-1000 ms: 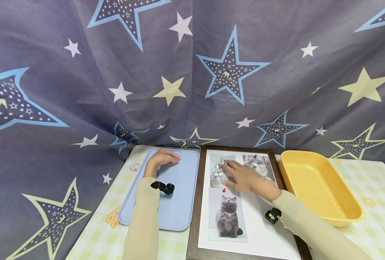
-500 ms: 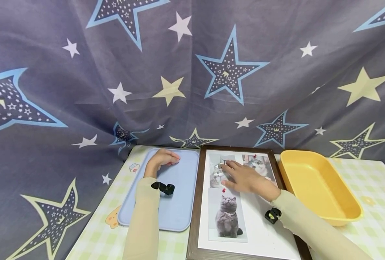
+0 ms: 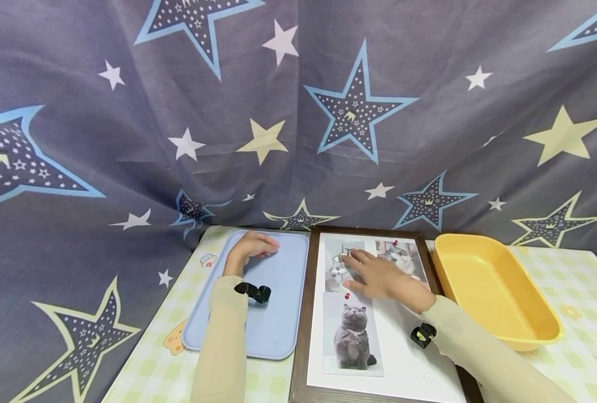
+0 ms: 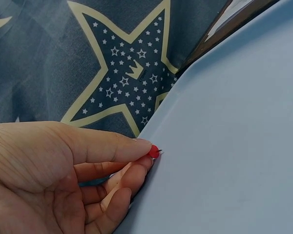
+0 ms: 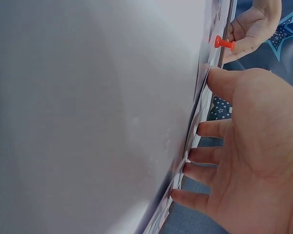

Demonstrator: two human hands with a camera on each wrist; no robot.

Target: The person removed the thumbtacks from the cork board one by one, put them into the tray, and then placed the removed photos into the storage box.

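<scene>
Between thumb and fingertips my left hand [image 3: 253, 247] pinches a red push pin [image 4: 155, 151], its dark point facing outward, over the blue tray [image 3: 273, 302]. Spread fingers of my right hand [image 3: 381, 275] rest on the white framed board [image 3: 404, 352], touching the upper-left cat photo [image 3: 335, 277]. Beside that hand is the upper-right cat photo [image 3: 401, 254], with a red pin [image 3: 395, 242] at its top and part of it covered by the hand. Below lies a grey cat photo [image 3: 353, 341] with another red pin [image 3: 347, 295] at its top edge.
A yellow bin [image 3: 494, 285] stands right of the board. The board's brown frame [image 3: 305, 330] lies close to the tray. A checked cloth [image 3: 580, 313] covers the table, and a star-patterned curtain [image 3: 298, 112] hangs behind it.
</scene>
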